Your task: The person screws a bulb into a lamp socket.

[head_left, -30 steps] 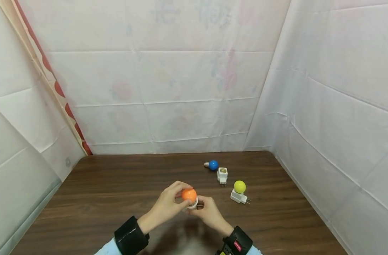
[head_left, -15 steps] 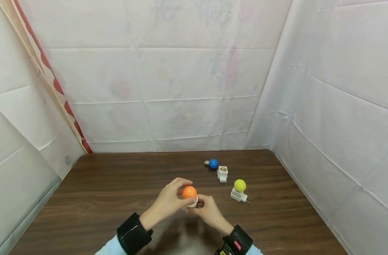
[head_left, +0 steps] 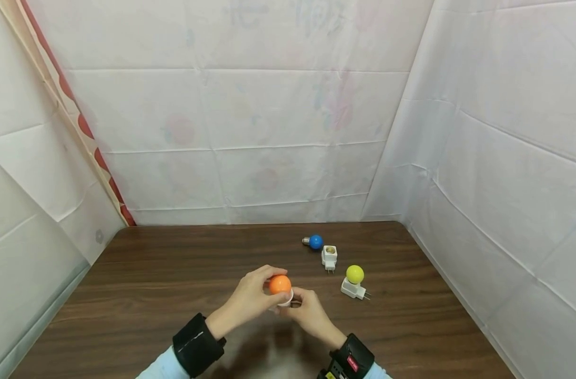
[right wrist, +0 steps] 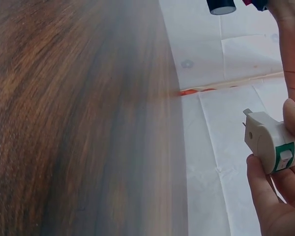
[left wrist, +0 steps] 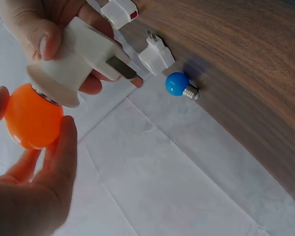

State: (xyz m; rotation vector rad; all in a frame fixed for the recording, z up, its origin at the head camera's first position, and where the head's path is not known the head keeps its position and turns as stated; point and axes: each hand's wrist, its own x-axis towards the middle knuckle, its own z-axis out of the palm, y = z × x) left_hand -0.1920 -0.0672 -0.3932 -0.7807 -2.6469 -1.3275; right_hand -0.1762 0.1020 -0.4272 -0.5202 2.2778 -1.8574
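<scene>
The orange bulb is held above the front middle of the desk, its base meeting the round mouth of a white plug-in socket. The left hand has its grip curled around the bulb, fingertips on the coloured glass, and the right hand has its grip clamped on the socket body. In my judgement the screwing of this bulb is in progress; how deep the thread sits I cannot tell. Further back to the right, a yellow bulb already stands in its own socket, so that pair looks done, while a blue bulb lies loose just beside an empty socket, so that pair looks left to do. The desk is dark brown wood grain, and creased white sheets hang around it like walls.
</scene>
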